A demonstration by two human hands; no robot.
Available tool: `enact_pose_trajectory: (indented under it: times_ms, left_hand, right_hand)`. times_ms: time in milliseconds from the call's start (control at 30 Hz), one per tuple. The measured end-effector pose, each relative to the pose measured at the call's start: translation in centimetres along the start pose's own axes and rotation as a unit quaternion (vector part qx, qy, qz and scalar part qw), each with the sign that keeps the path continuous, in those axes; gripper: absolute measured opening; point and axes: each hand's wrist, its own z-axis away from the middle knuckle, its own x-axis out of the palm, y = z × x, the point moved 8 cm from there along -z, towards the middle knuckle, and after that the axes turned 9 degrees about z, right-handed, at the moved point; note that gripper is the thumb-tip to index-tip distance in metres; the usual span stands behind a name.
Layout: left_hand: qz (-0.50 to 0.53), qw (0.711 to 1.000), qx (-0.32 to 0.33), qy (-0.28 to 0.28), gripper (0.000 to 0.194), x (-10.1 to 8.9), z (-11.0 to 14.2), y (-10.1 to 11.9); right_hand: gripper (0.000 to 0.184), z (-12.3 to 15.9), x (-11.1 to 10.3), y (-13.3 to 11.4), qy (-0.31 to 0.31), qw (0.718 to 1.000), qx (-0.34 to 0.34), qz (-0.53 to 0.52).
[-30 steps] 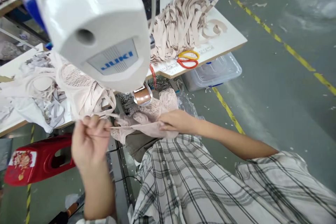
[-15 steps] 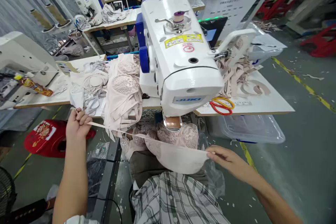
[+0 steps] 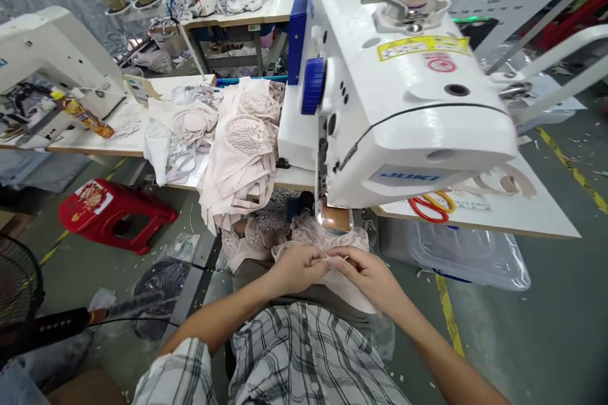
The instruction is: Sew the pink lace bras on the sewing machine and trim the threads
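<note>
My left hand [image 3: 300,271] and my right hand [image 3: 363,269] meet just below the sewing machine's head, fingertips almost touching. Both are closed in a pinch on a pale pink lace bra [image 3: 349,288], whose plain fabric hangs below my right hand. Which part lies between the fingers is too small to make out. More lace cups [image 3: 259,234] rest over my lap, left of the hands. The white sewing machine [image 3: 418,114] stands above, its needle area hidden from this angle. On the table to its left, a pile of pink bras [image 3: 244,145] hangs over the edge.
Red and yellow scissors handles [image 3: 430,207] lie at the right table edge, above a clear plastic bin [image 3: 468,253]. A red stool [image 3: 114,212] stands on the floor at left, with a black fan [image 3: 19,297] nearer me. Another sewing machine [image 3: 52,69] is at far left.
My left hand has come in from the far left, where it held a strap stretched out. My right hand has moved left to meet it. The view has shifted, bringing the machine closer.
</note>
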Motion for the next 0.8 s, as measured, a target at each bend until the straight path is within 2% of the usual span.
enact_pose_trajectory:
  times_ms: [133, 200, 233, 300, 367, 400, 467, 533, 567, 667, 733, 800]
  left_hand:
    - [-0.053, 0.998, 0.004, -0.038, 0.033, -0.1, -0.5, -0.2]
    - [-0.081, 0.995, 0.013, -0.057, 0.029, 0.0, -0.7, -0.6]
    - [-0.085, 0.995, 0.018, -0.048, 0.025, -0.2, -0.8, -0.8]
    - [-0.035, 0.999, 0.021, 0.019, 0.023, -1.0, -0.7, -1.9]
    - [0.084, 0.994, 0.015, 0.071, 0.032, -1.1, -0.3, -3.7]
    - [0.156, 0.986, 0.01, 0.065, 0.035, -0.5, -0.1, -4.8]
    - [0.267, 0.964, 0.007, -0.004, 0.045, 1.7, -0.1, -6.4]
    - [0.328, 0.943, 0.016, -0.06, 0.06, 3.6, -0.3, -7.2]
    - [0.357, 0.932, 0.02, -0.06, 0.068, 4.0, -0.5, -7.5]
    - [0.422, 0.906, 0.027, 0.017, 0.087, 4.0, -1.1, -7.8]
    - [0.442, 0.892, 0.031, 0.092, 0.081, 3.6, -1.1, -7.6]
    - [0.443, 0.881, 0.034, 0.162, 0.066, 3.0, -0.7, -7.4]
  right_hand:
    - [0.032, 0.1, -0.2, -0.5, -0.081, 0.995, -0.018, 0.054]
    - [0.031, 0.2, -0.2, 0.3, -0.117, 0.99, -0.009, 0.071]
    - [0.03, 0.0, -0.3, 1.0, -0.112, 0.991, 0.004, 0.07]
    - [0.03, -0.5, -1.3, 3.2, -0.039, 0.997, 0.063, 0.015]
    - [0.03, -0.4, -2.3, 5.9, 0.096, 0.978, 0.16, -0.092]
    - [0.03, -0.1, -2.2, 6.8, 0.157, 0.957, 0.201, -0.142]
    - [0.029, 0.4, -1.2, 7.2, 0.226, 0.924, 0.235, -0.198]
    - [0.028, 0.7, 0.3, 5.6, 0.257, 0.923, 0.211, -0.191]
    - [0.027, 0.8, 0.9, 4.5, 0.269, 0.928, 0.19, -0.173]
    - [0.026, 0.9, 2.7, 1.7, 0.305, 0.938, 0.12, -0.109]
    - [0.027, 0.6, 4.1, 0.8, 0.305, 0.944, 0.092, -0.087]
    - [0.027, 0.4, 5.2, 0.9, 0.3, 0.946, 0.084, -0.088]
